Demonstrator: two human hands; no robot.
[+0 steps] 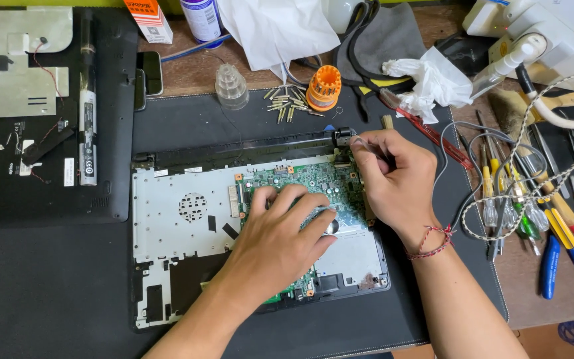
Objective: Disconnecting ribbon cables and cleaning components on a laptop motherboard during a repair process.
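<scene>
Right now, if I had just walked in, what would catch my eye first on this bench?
Probably the opened laptop in the middle of the black mat, its green circuit board bare. The left hand rests flat on that board, while the right hand pinches something small at the laptop's top right corner. To the right lies a jumble of screwdrivers and pliers.
</scene>
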